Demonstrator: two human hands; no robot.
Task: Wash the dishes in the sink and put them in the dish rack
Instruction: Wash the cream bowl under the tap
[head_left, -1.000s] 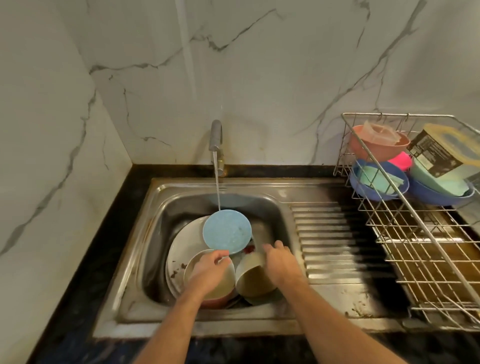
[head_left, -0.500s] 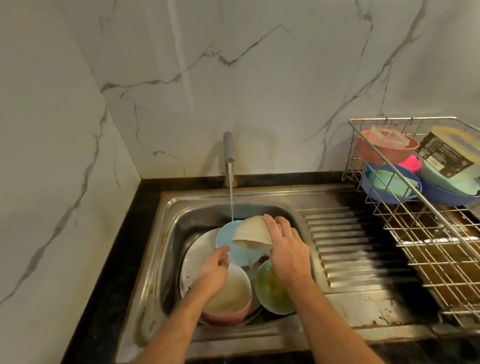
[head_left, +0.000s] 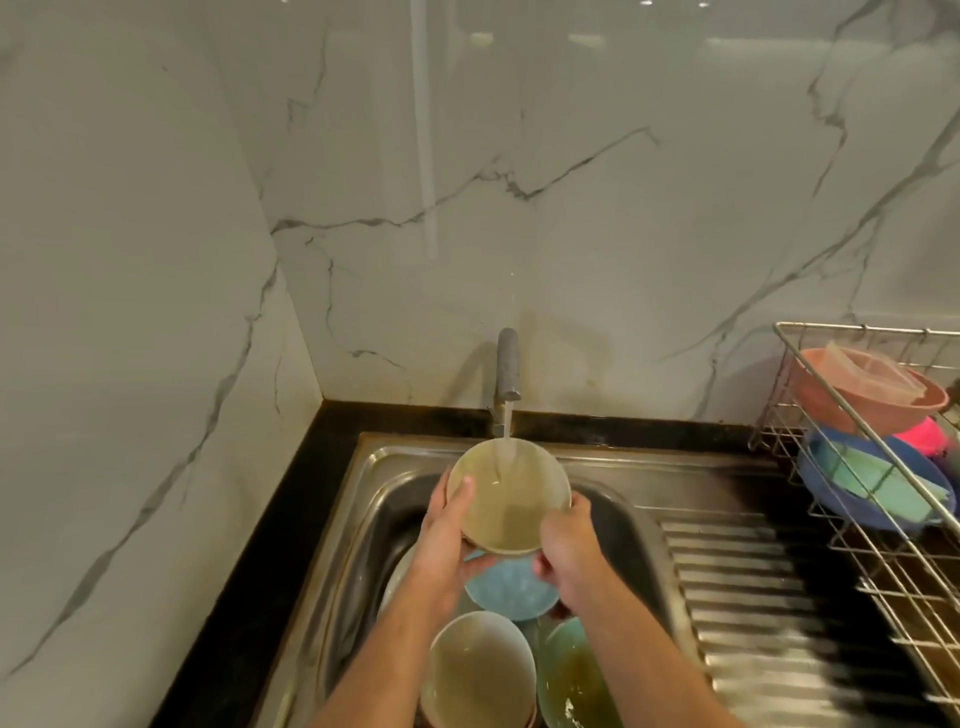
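— Where are we holding the round beige bowl (head_left: 506, 499)?

— Under the grey tap (head_left: 506, 371), above the steel sink (head_left: 618, 473); water is running into it. Our left hand (head_left: 441, 540) is gripping its left rim, thumb inside; our right hand (head_left: 566, 551) is curling its fingers (head_left: 576, 512) round the right edge.

— And below?

— A pale blue plate (head_left: 506, 592), another beige bowl (head_left: 480, 670) and a green bowl (head_left: 571, 675) are lying in the basin. The wire dish rack (head_left: 883, 525) is standing on the right.

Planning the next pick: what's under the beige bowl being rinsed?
Directly under the beige bowl lies a blue plate in the sink; nearer sit a cream bowl and a green bowl. The arms hide whatever lies beneath those.
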